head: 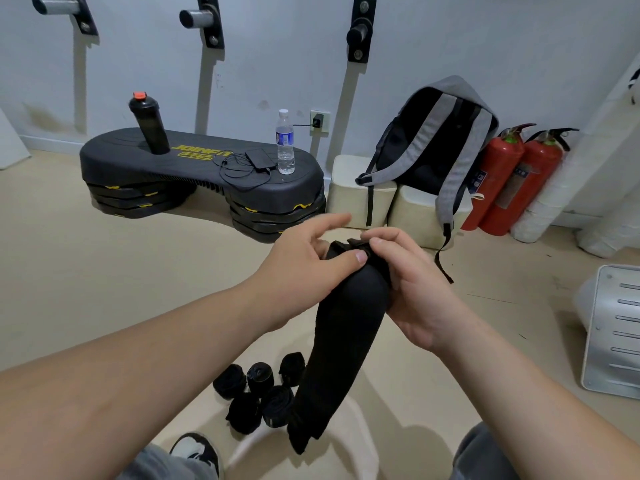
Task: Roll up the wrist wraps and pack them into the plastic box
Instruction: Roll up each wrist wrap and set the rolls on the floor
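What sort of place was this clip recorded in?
Probably a gym or training room: a black step platform on risers, metal pegs bolted to the wall, and rolled wrist wraps.

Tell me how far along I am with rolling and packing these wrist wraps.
Done: five rolled wraps lie bunched together. In hand: the left hand and right hand pinch the top end of a long black wrap, barely rolled, the rest hanging loose. Left: finish this roll and pack them; whether the rolls sit in a box I cannot tell.
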`<move>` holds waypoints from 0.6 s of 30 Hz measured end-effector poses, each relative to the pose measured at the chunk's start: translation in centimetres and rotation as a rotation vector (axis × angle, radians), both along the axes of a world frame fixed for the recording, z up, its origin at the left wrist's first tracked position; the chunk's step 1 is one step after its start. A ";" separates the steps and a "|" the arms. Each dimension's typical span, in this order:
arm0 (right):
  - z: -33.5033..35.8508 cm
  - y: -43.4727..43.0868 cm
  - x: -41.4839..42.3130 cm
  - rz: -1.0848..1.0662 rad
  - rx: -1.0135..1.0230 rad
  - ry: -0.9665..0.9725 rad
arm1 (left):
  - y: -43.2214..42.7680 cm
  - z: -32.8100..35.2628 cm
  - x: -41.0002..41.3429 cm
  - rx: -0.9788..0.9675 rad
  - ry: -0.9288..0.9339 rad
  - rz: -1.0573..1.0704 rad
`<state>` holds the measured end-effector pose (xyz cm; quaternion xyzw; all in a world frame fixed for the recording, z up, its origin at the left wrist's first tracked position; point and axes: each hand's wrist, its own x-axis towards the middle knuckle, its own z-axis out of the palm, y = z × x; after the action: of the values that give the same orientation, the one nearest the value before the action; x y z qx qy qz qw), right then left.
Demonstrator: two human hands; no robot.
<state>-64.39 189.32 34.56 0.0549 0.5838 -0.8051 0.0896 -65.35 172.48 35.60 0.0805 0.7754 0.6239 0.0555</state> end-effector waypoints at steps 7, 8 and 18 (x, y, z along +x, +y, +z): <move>-1.1 0.4 -0.3 0.123 0.056 -0.003 | -0.5 0.0 -0.2 -0.029 -0.025 -0.007; -1.3 0.5 -0.4 0.105 0.081 0.002 | -0.6 -0.1 -0.2 -0.043 -0.039 -0.015; -1.2 0.4 -0.1 -0.116 0.443 0.259 | 0.1 0.2 0.2 -0.043 -0.081 -0.112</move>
<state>-64.47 189.71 33.37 0.0031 0.7483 -0.6618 -0.0464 -65.20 172.63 35.77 0.0973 0.7799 0.6057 0.1237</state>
